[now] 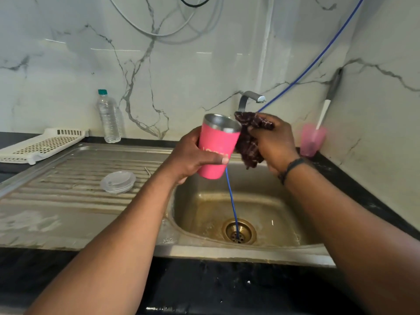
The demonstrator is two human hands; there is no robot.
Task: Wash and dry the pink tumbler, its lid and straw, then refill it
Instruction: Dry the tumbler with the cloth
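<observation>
Left hand (189, 156) grips the pink tumbler (216, 148), lettering unreadable; right hand (272, 142) clutches a dark cloth (247, 144) beside its rim.

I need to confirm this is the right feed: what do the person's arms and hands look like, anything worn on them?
Both forearms are bare, with no sleeves in view and no gloves. The right hand has a dark band, like a bracelet, around its wrist. The left hand and its wrist show nothing worn: no ring, watch or band visible. No markings can be made out on either arm.
</observation>
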